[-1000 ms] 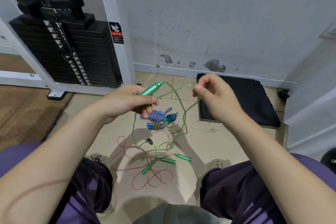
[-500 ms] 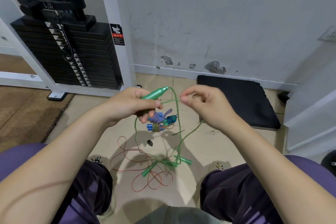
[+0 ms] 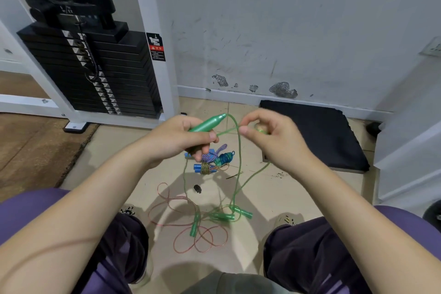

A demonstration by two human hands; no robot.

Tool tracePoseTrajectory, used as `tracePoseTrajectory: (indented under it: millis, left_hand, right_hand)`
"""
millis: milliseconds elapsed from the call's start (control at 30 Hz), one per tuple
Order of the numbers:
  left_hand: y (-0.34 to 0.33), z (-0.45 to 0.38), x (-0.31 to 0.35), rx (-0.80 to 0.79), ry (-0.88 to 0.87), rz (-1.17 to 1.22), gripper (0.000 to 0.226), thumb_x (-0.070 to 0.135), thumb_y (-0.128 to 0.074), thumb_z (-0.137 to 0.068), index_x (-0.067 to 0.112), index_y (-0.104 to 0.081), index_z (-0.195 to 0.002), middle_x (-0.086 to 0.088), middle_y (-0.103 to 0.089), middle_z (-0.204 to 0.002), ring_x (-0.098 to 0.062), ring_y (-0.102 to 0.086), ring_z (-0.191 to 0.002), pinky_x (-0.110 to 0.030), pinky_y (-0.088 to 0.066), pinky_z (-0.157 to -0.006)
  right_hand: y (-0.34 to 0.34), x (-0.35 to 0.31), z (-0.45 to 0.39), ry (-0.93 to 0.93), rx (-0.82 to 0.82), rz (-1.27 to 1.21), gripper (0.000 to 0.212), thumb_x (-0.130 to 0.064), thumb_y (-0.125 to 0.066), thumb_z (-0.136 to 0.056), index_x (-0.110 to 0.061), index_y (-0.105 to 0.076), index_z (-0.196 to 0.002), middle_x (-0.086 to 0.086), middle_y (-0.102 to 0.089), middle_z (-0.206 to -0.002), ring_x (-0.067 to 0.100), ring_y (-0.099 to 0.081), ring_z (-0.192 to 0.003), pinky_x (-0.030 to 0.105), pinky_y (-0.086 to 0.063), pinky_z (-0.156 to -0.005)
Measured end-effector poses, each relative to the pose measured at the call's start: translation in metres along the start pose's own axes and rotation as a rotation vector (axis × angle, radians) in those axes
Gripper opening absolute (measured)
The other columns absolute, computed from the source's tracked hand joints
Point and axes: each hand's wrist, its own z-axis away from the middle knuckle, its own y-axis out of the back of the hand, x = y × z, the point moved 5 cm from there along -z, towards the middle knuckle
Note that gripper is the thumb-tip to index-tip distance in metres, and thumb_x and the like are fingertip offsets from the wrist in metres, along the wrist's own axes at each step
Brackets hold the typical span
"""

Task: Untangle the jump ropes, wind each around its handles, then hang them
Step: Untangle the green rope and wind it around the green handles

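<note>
- My left hand: fingers were curled round a green handle, its tip pointing up and right.
- My right hand: thumb and forefinger pinched the green rope just beside that tip.
- Green rope: hung in loops to the tiled floor, where loose green handles lay tangled with a pink rope.
- Wound blue ropes: on the floor beneath my hands.

Bright, even indoor light; soft shadows on the floor, wide-angle bending at edges, slight softness.
</note>
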Motion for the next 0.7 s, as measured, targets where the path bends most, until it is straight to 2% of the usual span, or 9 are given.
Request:
tracePoseTrajectory:
  millis: [67, 133, 267, 333, 400, 467, 533, 633, 700]
  left_hand:
    - [0.011, -0.001, -0.002, 0.062, 0.003, -0.017, 0.011, 0.011, -0.066, -0.092, 0.001, -0.069, -0.092, -0.005, -0.066, -0.065, -0.018, -0.060, -0.057, -0.026, -0.051, -0.065]
    - [0.016, -0.002, -0.005, 0.109, -0.003, -0.017, 0.010, 0.009, -0.066, -0.092, 0.000, -0.068, -0.091, -0.005, -0.066, -0.064, -0.019, -0.062, -0.059, -0.030, -0.053, -0.071]
    - [0.000, -0.001, -0.005, 0.040, -0.018, -0.016, 0.012, 0.014, -0.066, -0.093, 0.003, -0.066, -0.089, -0.003, -0.061, -0.058, -0.018, -0.053, -0.045, -0.028, -0.044, -0.057]
    - [-0.012, 0.000, -0.005, -0.023, -0.028, -0.009, 0.017, 0.018, -0.066, -0.094, 0.003, -0.064, -0.088, -0.003, -0.057, -0.053, -0.017, -0.048, -0.039, -0.024, -0.040, -0.050]
    - [-0.018, 0.001, -0.005, -0.060, -0.027, 0.008, 0.020, 0.021, -0.066, -0.094, 0.003, -0.063, -0.087, -0.004, -0.053, -0.049, -0.019, -0.046, -0.036, -0.022, -0.040, -0.047]
    - [-0.014, 0.001, -0.004, -0.054, -0.023, 0.011, 0.016, 0.024, -0.066, -0.094, 0.011, -0.068, -0.085, -0.005, -0.054, -0.049, -0.021, -0.049, -0.039, -0.025, -0.042, -0.051]
    - [-0.004, 0.000, -0.002, -0.040, -0.025, 0.020, 0.013, 0.022, -0.066, -0.093, 0.011, -0.070, -0.089, -0.008, -0.063, -0.058, -0.024, -0.060, -0.053, -0.031, -0.049, -0.062]
    - [0.010, 0.000, -0.005, 0.011, -0.016, -0.065, 0.014, 0.020, -0.067, -0.093, 0.007, -0.070, -0.090, -0.008, -0.073, -0.074, -0.020, -0.069, -0.073, -0.029, -0.052, -0.077]
    - [0.014, 0.000, -0.009, 0.093, -0.003, -0.209, 0.017, 0.024, -0.068, -0.093, 0.008, -0.068, -0.086, -0.005, -0.072, -0.068, -0.016, -0.066, -0.066, -0.027, -0.050, -0.071]
  right_hand:
    - [0.015, 0.003, -0.002, -0.031, 0.121, -0.063, 0.009, -0.013, -0.067, -0.089, -0.020, -0.064, -0.084, 0.015, -0.049, -0.068, 0.014, -0.041, -0.061, 0.026, -0.034, -0.061]
    - [0.020, 0.005, -0.003, -0.059, 0.131, -0.104, 0.008, -0.010, -0.064, -0.091, -0.017, -0.062, -0.087, 0.006, -0.049, -0.069, 0.014, -0.042, -0.059, 0.025, -0.038, -0.058]
    - [-0.002, 0.004, 0.003, -0.057, -0.100, -0.149, 0.015, -0.005, -0.071, -0.085, -0.013, -0.062, -0.092, 0.003, -0.057, -0.074, 0.018, -0.049, -0.064, 0.025, -0.045, -0.060]
    - [-0.017, 0.003, 0.008, -0.045, -0.206, -0.108, 0.020, -0.008, -0.077, -0.081, -0.016, -0.062, -0.092, 0.005, -0.054, -0.073, 0.017, -0.046, -0.064, 0.027, -0.041, -0.059]
    - [-0.024, 0.001, 0.010, -0.004, -0.234, -0.044, 0.018, -0.011, -0.079, -0.079, -0.015, -0.063, -0.087, -0.002, -0.046, -0.060, 0.010, -0.039, -0.055, 0.021, -0.034, -0.053]
    - [-0.021, 0.000, 0.008, 0.023, -0.203, -0.010, 0.013, -0.014, -0.076, -0.083, -0.017, -0.064, -0.081, -0.012, -0.034, -0.047, 0.004, -0.028, -0.044, 0.017, -0.025, -0.045]
    - [-0.010, 0.002, 0.004, 0.006, -0.108, -0.035, 0.013, -0.016, -0.072, -0.087, -0.021, -0.063, -0.079, -0.012, -0.031, -0.042, 0.004, -0.023, -0.041, 0.016, -0.024, -0.043]
    - [0.011, 0.006, -0.002, -0.005, 0.085, -0.077, 0.015, -0.015, -0.067, -0.090, -0.022, -0.058, -0.080, -0.009, -0.041, -0.054, 0.009, -0.032, -0.051, 0.024, -0.030, -0.055]
    - [0.014, 0.008, -0.004, -0.008, 0.103, -0.047, 0.014, -0.013, -0.068, -0.089, -0.021, -0.058, -0.081, 0.002, -0.049, -0.068, 0.014, -0.040, -0.061, 0.028, -0.035, -0.064]
